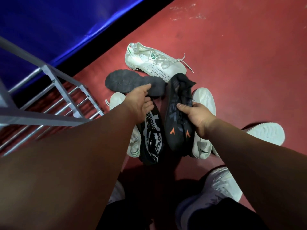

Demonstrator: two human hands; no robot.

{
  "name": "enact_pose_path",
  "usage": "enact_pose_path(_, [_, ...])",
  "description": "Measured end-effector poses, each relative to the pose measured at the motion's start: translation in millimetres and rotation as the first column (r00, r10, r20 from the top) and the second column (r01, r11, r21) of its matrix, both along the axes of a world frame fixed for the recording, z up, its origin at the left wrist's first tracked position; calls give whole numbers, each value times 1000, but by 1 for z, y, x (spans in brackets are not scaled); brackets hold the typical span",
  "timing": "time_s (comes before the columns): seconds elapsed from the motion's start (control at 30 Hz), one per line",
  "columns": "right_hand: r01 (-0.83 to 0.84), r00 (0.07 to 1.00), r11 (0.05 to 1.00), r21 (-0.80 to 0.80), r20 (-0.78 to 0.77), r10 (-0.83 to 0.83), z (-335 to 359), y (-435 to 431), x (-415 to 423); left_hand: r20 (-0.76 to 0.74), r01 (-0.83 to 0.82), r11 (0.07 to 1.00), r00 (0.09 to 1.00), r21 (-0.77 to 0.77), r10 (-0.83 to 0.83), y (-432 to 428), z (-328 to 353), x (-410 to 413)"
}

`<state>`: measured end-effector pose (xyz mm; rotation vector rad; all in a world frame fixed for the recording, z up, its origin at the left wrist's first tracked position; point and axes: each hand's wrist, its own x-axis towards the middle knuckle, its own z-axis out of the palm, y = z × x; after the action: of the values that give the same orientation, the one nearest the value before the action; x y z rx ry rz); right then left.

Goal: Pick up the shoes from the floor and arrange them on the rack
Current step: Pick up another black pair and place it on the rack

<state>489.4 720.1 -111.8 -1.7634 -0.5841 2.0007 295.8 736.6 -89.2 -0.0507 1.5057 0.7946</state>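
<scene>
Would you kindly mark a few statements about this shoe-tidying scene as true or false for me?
1. The right hand grips a black shoe with orange marks. True.
2. The white shoe with green trim sits on the rack. False: it lies on the red floor, apart from the rack.
3. A dark shoe near the left hand is turned sole up. True.
4. The left hand is empty. False: its fingers curl round a black and white shoe.
5. The rack stands on the person's right. False: it is on their left.
</scene>
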Motion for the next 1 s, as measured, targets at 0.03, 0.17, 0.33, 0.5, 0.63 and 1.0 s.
enact_pose_path(0.03, [8, 998, 1000, 17, 58, -9, -3, 3, 3, -3, -40, 999, 999, -15, 40, 4, -2, -4])
enact_pose_path(0.17, [-164, 939, 986, 27, 312, 147, -18, 9, 14, 60, -152, 987, 986, -42, 155, 12, -11, -10])
enact_pose_path(0.33, [-193, 921, 981, 10, 346, 177, -17, 9, 15, 166, -341, 939, 925, -32, 342, 10, -20, -13])
enact_pose_path(0.5, [-177, 930, 984, -5, 327, 169, -16, 10, 15, 169, -454, 891, 877, -18, 450, 12, -28, -8])
enact_pose_path(0.63, [-162, 936, 987, -14, 314, 158, -17, 9, 15, 75, -372, 928, 925, -1, 371, 30, -17, -7])
enact_pose_path(1.0, [-64, 962, 998, 3, 267, 61, -8, 10, 18, -712, 402, 915, 655, 45, -252, 5, -21, 3])
